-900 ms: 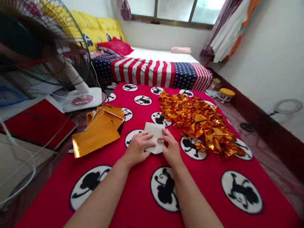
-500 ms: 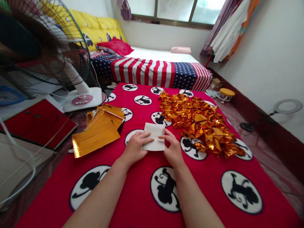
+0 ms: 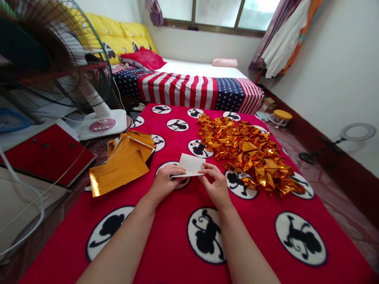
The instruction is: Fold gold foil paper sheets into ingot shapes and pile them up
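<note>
A sheet of paper (image 3: 191, 162), white side up, is creased across its width, its near part tilted up from the cloth. My left hand (image 3: 166, 179) pinches its left near edge between thumb and fingers. At the right near edge my right hand (image 3: 215, 181) grips it the same way. To the left lies a loose stack of gold foil paper sheets (image 3: 120, 173). On the right is a heap of folded gold foil pieces (image 3: 245, 148), close to my right hand but apart from it.
The red cloth (image 3: 166, 244) with monkey prints covers the surface under my hands. A fan (image 3: 103, 124) stands at the left edge beside a red panel (image 3: 47, 154). A bed (image 3: 192, 88) is behind; a yellow stool (image 3: 282, 114) and a ring light (image 3: 358, 132) stand right.
The near edge of the paper has been lifted off the cloth and bent upward. Both hands have gone from lying flat on the sheet to pinching its near corners.
</note>
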A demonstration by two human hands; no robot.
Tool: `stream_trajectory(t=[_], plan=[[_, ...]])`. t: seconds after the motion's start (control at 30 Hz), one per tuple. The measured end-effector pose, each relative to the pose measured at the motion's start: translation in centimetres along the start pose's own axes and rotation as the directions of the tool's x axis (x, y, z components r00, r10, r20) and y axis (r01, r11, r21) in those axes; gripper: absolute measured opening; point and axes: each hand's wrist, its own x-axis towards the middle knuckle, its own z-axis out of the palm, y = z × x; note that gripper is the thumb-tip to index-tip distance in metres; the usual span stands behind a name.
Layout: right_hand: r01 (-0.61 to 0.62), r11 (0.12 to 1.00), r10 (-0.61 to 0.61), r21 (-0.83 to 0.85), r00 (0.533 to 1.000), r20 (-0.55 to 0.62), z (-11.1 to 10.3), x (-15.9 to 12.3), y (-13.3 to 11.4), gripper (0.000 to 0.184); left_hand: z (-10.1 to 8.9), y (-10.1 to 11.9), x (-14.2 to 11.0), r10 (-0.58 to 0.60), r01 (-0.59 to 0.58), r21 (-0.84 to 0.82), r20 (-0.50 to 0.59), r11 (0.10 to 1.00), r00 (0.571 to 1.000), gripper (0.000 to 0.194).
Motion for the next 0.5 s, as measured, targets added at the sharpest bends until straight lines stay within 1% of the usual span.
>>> stream_trajectory(t=[0.07,0.23,0.33,0.5], plan=[[0.008,1.0,-0.008,0.006,1.0,-0.004,0.0,0.0,0.1,0.011,0.0,0.1,0.0,-0.015,0.015,-0.005,0.009,1.0,1.0,0.016],[0.013,1.0,-0.012,-0.024,1.0,0.016,0.1,-0.1,0.9,0.026,-0.3,0.0,-0.2,-0.058,0.058,-0.001,0.036,0.998,0.998,0.023],[0.003,0.999,-0.002,-0.035,1.0,0.015,0.1,0.0,1.1,0.027,-0.4,-0.2,-0.3,-0.087,0.087,-0.012,0.015,0.996,0.996,0.026],[0.007,0.999,-0.006,-0.038,1.0,0.019,0.2,0.0,1.0,0.026,-0.4,-0.2,-0.3,-0.095,0.095,-0.01,0.011,0.995,0.995,0.026]])
